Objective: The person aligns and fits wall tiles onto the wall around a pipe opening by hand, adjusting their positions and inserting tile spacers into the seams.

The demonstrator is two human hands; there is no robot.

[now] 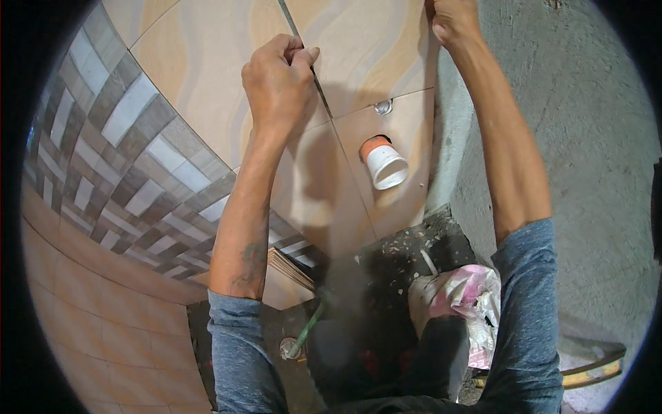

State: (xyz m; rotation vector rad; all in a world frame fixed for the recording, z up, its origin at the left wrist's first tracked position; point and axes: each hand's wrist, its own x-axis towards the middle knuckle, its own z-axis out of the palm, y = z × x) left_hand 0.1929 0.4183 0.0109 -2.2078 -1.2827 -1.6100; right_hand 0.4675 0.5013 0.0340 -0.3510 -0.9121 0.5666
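Beige wall tiles point(207, 69) with wavy grey and orange bands stand in front of me. My left hand point(279, 79) is closed in a pinch at the dark joint point(319, 86) between two upper tiles; whatever sits between the fingertips is too small or hidden to name. At the top edge of the view, my right hand point(454, 22) is curled at the right edge of the upper right tile point(379, 45). Its fingers are partly cut off, so what they grip does not show. Below, a white pipe end with an orange collar point(385, 165) juts from a hole in the lower tile.
A small silvery fitting point(383, 107) sits above the pipe. Bare grey cement wall point(572, 138) lies right; mosaic-pattern tiles point(138, 138) cover the left. Below are stacked tiles point(289, 269), a green hose point(307, 330), a white-and-pink sack point(472, 293) and a yellow curved-looking bar point(593, 374).
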